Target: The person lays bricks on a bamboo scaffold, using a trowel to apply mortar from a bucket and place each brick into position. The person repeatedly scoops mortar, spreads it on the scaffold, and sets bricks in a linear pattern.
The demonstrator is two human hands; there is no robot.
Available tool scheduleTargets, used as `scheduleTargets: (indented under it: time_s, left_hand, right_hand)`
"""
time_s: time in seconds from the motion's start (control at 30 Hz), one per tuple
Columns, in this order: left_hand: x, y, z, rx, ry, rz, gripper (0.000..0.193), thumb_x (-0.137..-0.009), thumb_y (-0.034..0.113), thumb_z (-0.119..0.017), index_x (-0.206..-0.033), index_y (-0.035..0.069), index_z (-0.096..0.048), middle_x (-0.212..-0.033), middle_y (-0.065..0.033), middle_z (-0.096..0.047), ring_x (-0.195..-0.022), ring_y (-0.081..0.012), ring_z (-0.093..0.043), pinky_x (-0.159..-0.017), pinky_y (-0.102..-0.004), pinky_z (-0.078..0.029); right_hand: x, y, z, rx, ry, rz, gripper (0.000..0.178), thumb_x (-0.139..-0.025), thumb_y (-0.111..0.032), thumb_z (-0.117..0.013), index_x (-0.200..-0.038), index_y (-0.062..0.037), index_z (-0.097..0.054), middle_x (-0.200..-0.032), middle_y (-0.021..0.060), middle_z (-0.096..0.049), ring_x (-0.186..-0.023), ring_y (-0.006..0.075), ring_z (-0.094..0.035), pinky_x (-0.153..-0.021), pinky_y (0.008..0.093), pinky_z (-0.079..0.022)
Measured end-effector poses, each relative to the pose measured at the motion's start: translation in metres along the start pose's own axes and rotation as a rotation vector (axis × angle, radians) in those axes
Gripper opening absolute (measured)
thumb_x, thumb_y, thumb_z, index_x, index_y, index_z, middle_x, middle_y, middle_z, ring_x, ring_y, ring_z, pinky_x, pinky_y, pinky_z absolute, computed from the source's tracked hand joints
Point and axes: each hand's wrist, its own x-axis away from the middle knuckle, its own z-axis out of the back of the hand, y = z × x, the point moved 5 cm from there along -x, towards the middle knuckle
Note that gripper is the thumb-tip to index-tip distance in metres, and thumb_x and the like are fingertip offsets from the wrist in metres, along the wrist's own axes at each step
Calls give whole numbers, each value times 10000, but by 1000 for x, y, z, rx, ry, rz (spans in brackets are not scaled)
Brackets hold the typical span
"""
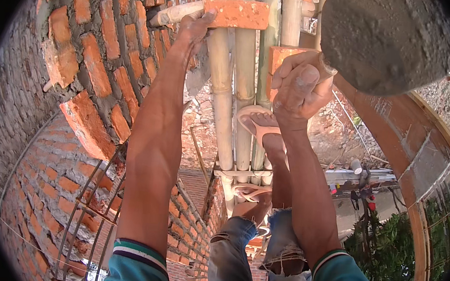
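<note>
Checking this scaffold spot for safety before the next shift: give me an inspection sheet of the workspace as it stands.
Surface: bamboo pole scaffold, feet in sandals on it, high above the ground.
Job's things: brick held at the curved brick wall; trowel loaded with grey mortar.
Clutter: second brick lying on the poles.
Grippers: left hand grips the brick; right hand grips the trowel handle.
Cables: steel rebar cage below the wall.
Surroundings: wooden arch form, shrubs and ground far below.
</note>
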Motion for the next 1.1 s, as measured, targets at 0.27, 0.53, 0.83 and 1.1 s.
scheduleTargets:
  time_s: [0.27,0.53,0.83,1.1]
  left_hand:
    - [5,-15,32,137,49,-37,279,-1004,285,-705,-1114,28,-701,-957,-49,-737,-778,-148,-670,-690,-301,-559]
    - [74,-53,16,628,94,117,390,-1010,286,-696,-1317,71,-590,-1248,-64,-651,-1137,-219,-626,-908,-394,-572]
    - [142,-59,-34,962,-27,12,402,-1009,292,-691,-1341,90,-588,-1231,-48,-669,-1091,-195,-645,-875,-367,-594]
    - [125,-78,-42,206,109,18,460,-993,289,-698,-1365,31,-614,-1222,-116,-709,-1100,-277,-673,-948,-373,-538]
  right_hand:
    - [28,75,-16,714,-212,-389,507,-1048,-461,-584,-968,39,-620,-655,89,-581,-638,178,-614,-611,397,-496]
    - [45,-16,42,335,55,-854,460,-1028,-522,-600,-898,-89,-514,-561,-29,-418,-403,64,-389,-335,250,-327]
    - [116,-110,93,448,-11,-985,408,-1062,-455,-573,-967,-61,-523,-542,-22,-451,-395,59,-421,-353,247,-328]
    - [179,-220,41,-83,363,-1396,440,-1046,-535,-554,-1041,-96,-525,-683,6,-504,-457,107,-467,-393,300,-398]
